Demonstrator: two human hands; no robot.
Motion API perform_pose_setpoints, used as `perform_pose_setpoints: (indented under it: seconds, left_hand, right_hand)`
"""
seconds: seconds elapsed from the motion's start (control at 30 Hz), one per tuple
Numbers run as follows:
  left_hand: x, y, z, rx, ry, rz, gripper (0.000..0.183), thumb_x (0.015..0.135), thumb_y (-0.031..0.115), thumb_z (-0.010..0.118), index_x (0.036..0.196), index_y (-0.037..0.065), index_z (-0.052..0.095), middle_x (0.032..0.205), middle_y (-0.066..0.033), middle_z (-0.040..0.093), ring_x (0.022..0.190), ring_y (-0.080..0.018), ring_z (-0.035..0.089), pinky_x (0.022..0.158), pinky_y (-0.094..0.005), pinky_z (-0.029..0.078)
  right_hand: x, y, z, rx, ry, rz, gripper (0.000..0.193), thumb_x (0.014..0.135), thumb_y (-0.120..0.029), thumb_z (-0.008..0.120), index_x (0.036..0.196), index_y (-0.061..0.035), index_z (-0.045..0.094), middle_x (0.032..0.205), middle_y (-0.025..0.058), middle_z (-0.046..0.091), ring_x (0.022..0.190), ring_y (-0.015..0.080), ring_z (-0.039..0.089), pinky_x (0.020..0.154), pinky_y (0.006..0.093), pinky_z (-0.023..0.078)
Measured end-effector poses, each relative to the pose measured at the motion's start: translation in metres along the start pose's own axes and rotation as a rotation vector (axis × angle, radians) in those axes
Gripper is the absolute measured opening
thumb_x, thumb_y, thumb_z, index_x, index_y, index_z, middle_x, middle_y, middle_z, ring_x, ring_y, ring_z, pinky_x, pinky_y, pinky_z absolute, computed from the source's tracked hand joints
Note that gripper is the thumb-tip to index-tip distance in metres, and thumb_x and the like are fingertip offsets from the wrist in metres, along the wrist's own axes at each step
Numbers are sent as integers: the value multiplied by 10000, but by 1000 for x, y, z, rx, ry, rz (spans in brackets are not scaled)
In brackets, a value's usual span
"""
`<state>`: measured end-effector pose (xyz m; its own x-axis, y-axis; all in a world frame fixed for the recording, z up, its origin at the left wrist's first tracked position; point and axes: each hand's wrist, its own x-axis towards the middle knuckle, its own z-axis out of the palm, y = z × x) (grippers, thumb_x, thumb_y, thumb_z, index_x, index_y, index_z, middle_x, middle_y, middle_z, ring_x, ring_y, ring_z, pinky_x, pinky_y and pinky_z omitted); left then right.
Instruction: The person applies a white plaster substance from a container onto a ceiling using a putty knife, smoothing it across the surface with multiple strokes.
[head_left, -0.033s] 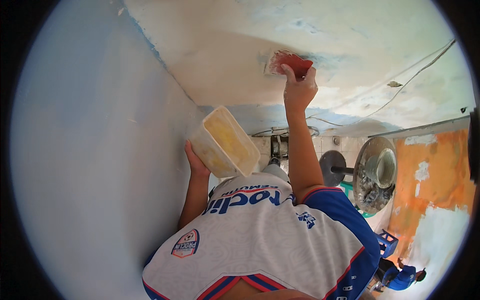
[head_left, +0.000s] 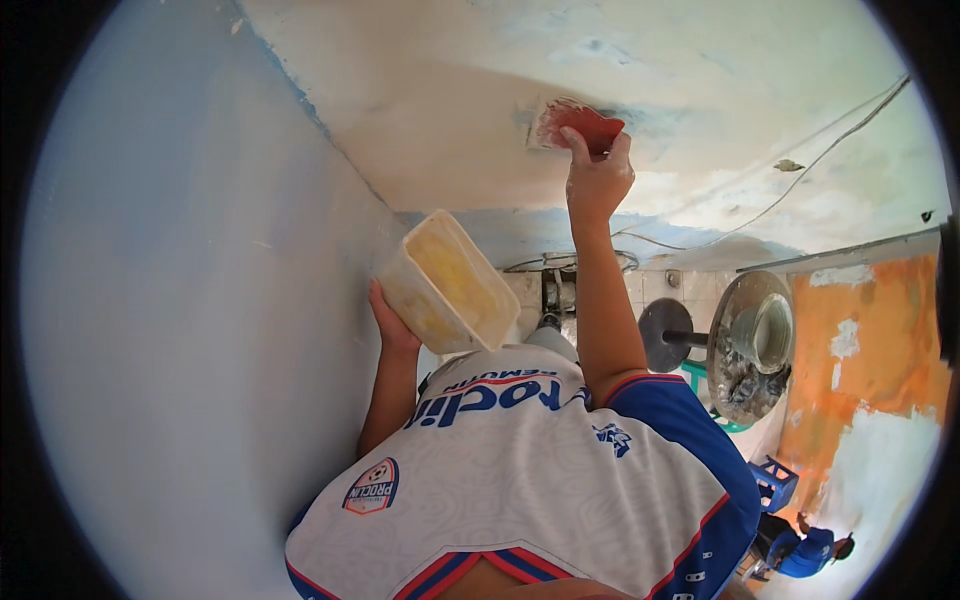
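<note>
My right hand point(head_left: 600, 182) is raised to the pale, patchy wall point(head_left: 450, 120) in front of me. Its thumb and fingers pinch a red putty scraper point(head_left: 585, 124) whose white-smeared edge lies against the surface. Around the blade the wall shows bluish patches and whitish filler. Lower and to the left, my left hand point(head_left: 394, 318) grips a translucent rectangular plastic tub point(head_left: 415, 305) from its side and underneath. The tub is tilted, and a pale yellowish layer shows inside. Part of the left hand's fingers is hidden behind it.
A blue-grey wall point(head_left: 190, 300) rises close on my left. A loose cable point(head_left: 790, 190) hangs across the wall ahead. To the right stand a round table point(head_left: 725, 370) with a bucket point(head_left: 770, 335), a blue stool point(head_left: 775, 485) and another person point(head_left: 805, 553) by an orange wall point(head_left: 880, 340).
</note>
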<state>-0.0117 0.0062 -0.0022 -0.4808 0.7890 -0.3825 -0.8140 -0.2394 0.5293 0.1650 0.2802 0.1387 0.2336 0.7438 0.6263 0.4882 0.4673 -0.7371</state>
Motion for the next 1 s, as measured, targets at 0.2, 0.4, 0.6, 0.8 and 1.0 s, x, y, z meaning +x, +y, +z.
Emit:
perform_pose_setpoints:
  seconds: [0.2,0.4,0.6,0.8,1.0]
  left_hand:
    - [3,5,13,-20,-2,18,738,1020,631,322,1454,65,511,1436,-121,574,1309,-312,561,1086,-462,472]
    - [-3,3,19,-42,-33,6,741,1021,631,322,1460,64,510,1438,-128,576,1307,-307,563,1088,-457,470]
    - [-3,-1,5,-72,-60,-39,749,1020,638,322,1459,62,513,1433,-126,584,1306,-305,564,1097,-448,461]
    - [-5,-1,7,-58,-7,-30,738,1022,632,320,1456,69,518,1433,-119,583,1307,-305,562,1096,-448,459]
    - [-4,-1,6,-92,-3,-34,730,1030,620,303,1462,68,506,1432,-115,582,1309,-303,561,1097,-449,460]
  right_hand:
    - [1,22,-16,113,-172,114,437,787,-266,902,1009,5,641,791,129,723,637,229,685,611,332,542]
    - [-11,40,-56,351,-222,347,360,807,-192,889,982,4,642,742,68,716,584,98,615,525,251,492]
    - [-4,18,-21,88,-188,179,421,782,-265,913,981,7,660,757,100,726,609,165,669,564,292,525]
    - [-10,3,-5,-167,-107,92,560,707,-413,939,940,-3,637,777,150,736,667,334,708,641,399,557]
    - [-14,0,5,-109,-8,86,602,701,-452,930,988,-19,624,857,176,742,774,381,715,701,439,556]
